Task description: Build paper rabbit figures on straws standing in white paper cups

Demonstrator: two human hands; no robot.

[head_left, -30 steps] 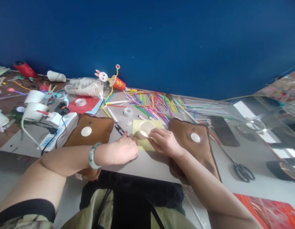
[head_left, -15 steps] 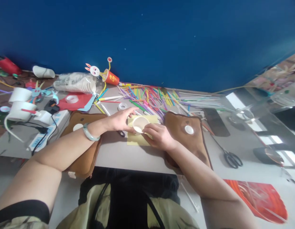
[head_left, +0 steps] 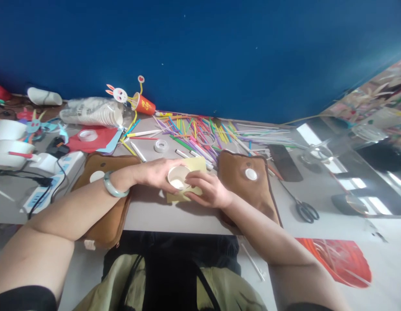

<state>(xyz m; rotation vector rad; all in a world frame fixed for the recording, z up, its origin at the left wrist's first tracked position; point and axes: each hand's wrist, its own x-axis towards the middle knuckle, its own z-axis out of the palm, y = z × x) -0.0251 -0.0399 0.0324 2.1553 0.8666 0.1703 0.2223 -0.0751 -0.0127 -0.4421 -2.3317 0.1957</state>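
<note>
A white paper cup (head_left: 178, 183), seen from above, shows its open mouth and pale inside. My left hand (head_left: 155, 175) wraps around its left side, thumb near me and fingers behind. At the cup's right rim is my right hand (head_left: 211, 188), its fingers curved and its thumb apart from them. Those fingertips overlap the rim; whether they press on it is unclear. Beneath the cup lies a sheet of yellow paper (head_left: 198, 164), partly covered by both hands.
Colored straws (head_left: 200, 134) and markers spread along the wall. Brown pouches (head_left: 248, 190) flank the hands. Scissors (head_left: 307, 211) and a dark phone (head_left: 284, 162) lie right. Left are a power strip (head_left: 54, 181), stacked cups (head_left: 90, 113) and a red cup (head_left: 144, 103). A tape roll (head_left: 160, 146) sits nearby.
The paper cup has shifted left and a little toward me with my left hand. My right hand's fingers and thumb have spread apart beside it. The camera view has turned slightly right.
</note>
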